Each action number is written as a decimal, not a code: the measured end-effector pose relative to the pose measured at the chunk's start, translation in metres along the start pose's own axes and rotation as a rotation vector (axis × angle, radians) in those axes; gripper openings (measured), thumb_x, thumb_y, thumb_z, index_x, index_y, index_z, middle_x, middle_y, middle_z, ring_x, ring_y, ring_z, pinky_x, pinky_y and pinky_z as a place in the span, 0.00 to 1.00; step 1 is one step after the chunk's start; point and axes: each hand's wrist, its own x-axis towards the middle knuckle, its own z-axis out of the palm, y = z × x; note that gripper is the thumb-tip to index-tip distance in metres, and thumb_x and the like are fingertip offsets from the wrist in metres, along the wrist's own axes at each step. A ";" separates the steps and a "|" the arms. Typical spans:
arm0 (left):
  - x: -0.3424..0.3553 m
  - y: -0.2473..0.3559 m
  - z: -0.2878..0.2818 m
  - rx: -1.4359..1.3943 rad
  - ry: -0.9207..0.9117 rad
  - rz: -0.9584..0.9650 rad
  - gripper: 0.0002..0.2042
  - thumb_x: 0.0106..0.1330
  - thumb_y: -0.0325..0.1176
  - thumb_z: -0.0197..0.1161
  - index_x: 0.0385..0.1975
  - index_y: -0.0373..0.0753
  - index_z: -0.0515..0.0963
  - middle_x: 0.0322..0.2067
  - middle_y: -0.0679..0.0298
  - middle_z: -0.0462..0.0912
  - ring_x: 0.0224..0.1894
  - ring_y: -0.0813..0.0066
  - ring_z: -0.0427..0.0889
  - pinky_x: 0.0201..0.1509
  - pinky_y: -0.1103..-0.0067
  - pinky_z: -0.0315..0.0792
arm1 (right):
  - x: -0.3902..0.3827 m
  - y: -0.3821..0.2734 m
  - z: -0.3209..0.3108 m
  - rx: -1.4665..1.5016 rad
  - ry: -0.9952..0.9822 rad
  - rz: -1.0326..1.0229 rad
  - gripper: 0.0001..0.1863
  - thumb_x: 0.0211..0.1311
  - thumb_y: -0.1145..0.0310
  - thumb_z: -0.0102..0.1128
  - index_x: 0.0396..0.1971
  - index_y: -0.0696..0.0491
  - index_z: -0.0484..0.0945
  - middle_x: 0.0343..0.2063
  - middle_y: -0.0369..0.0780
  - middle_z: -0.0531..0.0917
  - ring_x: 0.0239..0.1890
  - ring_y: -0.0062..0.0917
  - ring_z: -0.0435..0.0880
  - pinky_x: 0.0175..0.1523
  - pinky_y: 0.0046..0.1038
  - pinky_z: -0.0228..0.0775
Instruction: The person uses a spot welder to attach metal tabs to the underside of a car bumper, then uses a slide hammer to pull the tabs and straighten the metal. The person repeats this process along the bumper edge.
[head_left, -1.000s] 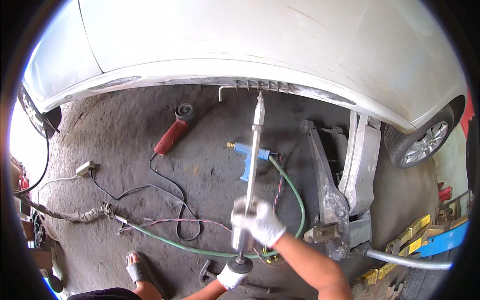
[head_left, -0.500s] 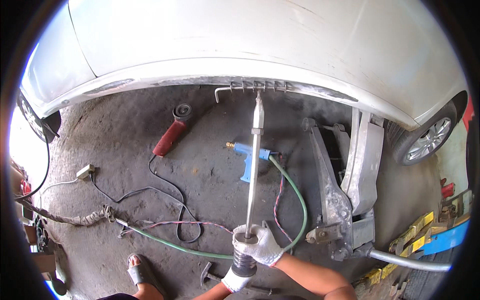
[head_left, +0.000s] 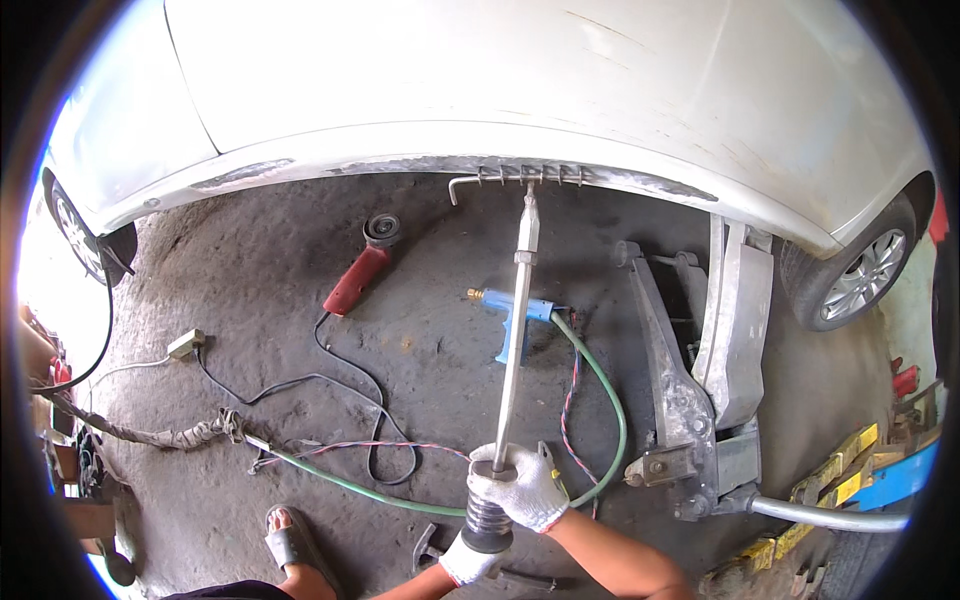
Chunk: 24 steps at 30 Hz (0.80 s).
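Note:
A long slide hammer [head_left: 516,330] runs from near my body up to the white car's sill. Its far tip meets a thin bent metal rod [head_left: 462,182], which passes through a row of small pull tabs [head_left: 507,174] on the sanded sill. My right hand [head_left: 522,490], in a white glove, wraps around the hammer's near part by the dark ribbed sliding weight [head_left: 488,518]. Below that weight, my gloved left hand [head_left: 470,562] is closed on the hammer's near end, its fingers partly hidden. Beneath the shaft a blue welding gun [head_left: 520,308] lies on the floor.
A red angle grinder [head_left: 357,282] and its black cord lie on the left. The green hose [head_left: 340,485] curves behind my hands. On the right stands a grey floor jack [head_left: 735,340]. A hammer [head_left: 428,548] lies near my sandalled foot [head_left: 290,545]. The car sill [head_left: 400,140] spans the far side.
The whole view has shifted slightly, so the scene sits a little farther right. Both hands keep their grip, and the slide hammer's tip stays at the bent rod.

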 end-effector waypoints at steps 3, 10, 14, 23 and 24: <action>-0.004 -0.003 -0.003 0.052 -0.037 0.011 0.15 0.69 0.32 0.59 0.53 0.40 0.72 0.41 0.63 0.79 0.44 0.74 0.78 0.50 0.76 0.74 | -0.003 -0.005 0.002 0.117 0.007 0.054 0.15 0.54 0.71 0.74 0.41 0.57 0.83 0.33 0.36 0.86 0.36 0.17 0.83 0.44 0.23 0.78; -0.060 0.006 -0.041 0.315 -0.546 -0.109 0.19 0.62 0.33 0.66 0.52 0.39 0.74 0.39 0.62 0.81 0.43 0.74 0.78 0.50 0.74 0.75 | -0.007 0.001 0.000 0.115 0.089 0.050 0.15 0.53 0.71 0.74 0.40 0.58 0.83 0.30 0.35 0.85 0.33 0.15 0.82 0.41 0.23 0.77; -0.038 0.050 -0.087 0.019 -0.785 -0.468 0.24 0.60 0.31 0.69 0.57 0.35 0.74 0.47 0.62 0.83 0.50 0.74 0.79 0.59 0.73 0.73 | -0.009 -0.010 -0.003 0.095 0.084 0.097 0.14 0.53 0.72 0.74 0.40 0.57 0.83 0.31 0.36 0.85 0.33 0.16 0.83 0.41 0.23 0.78; 0.261 0.232 -0.094 0.338 0.073 0.316 0.23 0.71 0.38 0.54 0.61 0.31 0.67 0.52 0.53 0.80 0.47 0.72 0.81 0.46 0.77 0.76 | -0.015 -0.023 -0.008 0.036 0.074 0.089 0.17 0.51 0.68 0.76 0.40 0.58 0.83 0.31 0.37 0.86 0.34 0.17 0.83 0.43 0.23 0.77; 0.273 0.248 -0.073 0.265 0.057 0.320 0.22 0.72 0.38 0.54 0.61 0.30 0.68 0.51 0.52 0.81 0.46 0.71 0.82 0.45 0.78 0.76 | -0.016 -0.016 -0.009 0.050 0.072 0.082 0.17 0.51 0.68 0.75 0.40 0.58 0.83 0.31 0.37 0.86 0.34 0.17 0.83 0.43 0.23 0.77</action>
